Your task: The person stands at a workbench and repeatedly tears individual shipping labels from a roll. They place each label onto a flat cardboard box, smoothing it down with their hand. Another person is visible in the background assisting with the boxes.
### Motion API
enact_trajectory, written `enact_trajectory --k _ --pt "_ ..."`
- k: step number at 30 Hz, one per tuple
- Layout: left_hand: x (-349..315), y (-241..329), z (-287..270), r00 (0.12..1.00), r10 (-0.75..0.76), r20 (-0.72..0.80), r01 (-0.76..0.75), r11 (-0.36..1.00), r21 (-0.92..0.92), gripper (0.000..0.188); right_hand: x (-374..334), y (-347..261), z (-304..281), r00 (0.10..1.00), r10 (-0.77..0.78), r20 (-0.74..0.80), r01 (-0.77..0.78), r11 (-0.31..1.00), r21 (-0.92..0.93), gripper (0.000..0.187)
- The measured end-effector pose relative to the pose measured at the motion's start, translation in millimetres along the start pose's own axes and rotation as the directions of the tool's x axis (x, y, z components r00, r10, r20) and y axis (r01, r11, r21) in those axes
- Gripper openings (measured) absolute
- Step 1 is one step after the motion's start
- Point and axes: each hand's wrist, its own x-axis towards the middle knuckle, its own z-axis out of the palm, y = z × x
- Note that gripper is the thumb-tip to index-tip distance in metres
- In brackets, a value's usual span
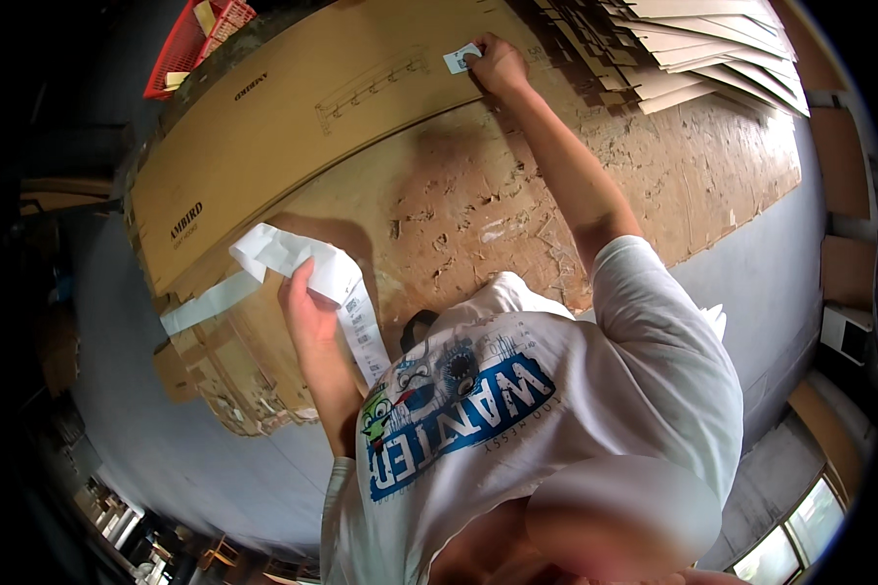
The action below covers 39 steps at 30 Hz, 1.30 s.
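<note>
My left hand grips a white roll of labels, with the thumb over its side. One strip of it trails left past the table's edge, and another hangs down toward my shirt. At the far side my right hand has its fingers closed at the right edge of a small white printed label. That label lies at or just over a long flat brown cardboard box. I cannot tell whether it is stuck down. Dark print and a line drawing mark the box's upper face.
Beneath the box is a worn brown work table with torn, scuffed patches. A pile of flat cardboard pieces sits at the far right. Beyond the table's far left edge is a red plastic basket. Grey floor surrounds the table.
</note>
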Motion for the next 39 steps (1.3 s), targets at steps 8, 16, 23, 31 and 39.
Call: enact_trajectory --k 8,16,23,31,39 --pt "4.5 -4.0 0.6 1.000 -0.008 -0.017 0.009 1.000 0.021 0.034 -4.6 0.7 -1.6 0.999 -0.045 -0.019 0.047 0.990 0.135 0.033" --pt "5.3 -3.1 2.9 0.999 -0.029 0.031 0.028 0.999 0.020 0.034 -8.3 -10.8 -0.9 0.987 -0.156 -0.029 0.153 0.985 -0.077 0.029" --pt "-2.9 2.9 -8.8 1.000 0.028 -0.009 -0.028 1.000 -0.008 0.037 -4.8 -13.2 -9.7 0.987 -0.077 -0.141 0.048 0.979 -0.200 0.037" --pt "0.7 -9.6 -26.7 0.999 -0.030 -0.031 0.027 0.996 -0.084 0.034 -15.6 10.5 3.7 0.943 -0.078 -0.323 0.131 0.981 0.144 0.016" --pt "3.7 -0.7 -7.9 1.000 0.023 0.003 -0.023 1.000 -0.003 0.033 -119.5 -24.8 25.5 0.988 0.081 -0.130 0.021 0.769 0.639 0.023"
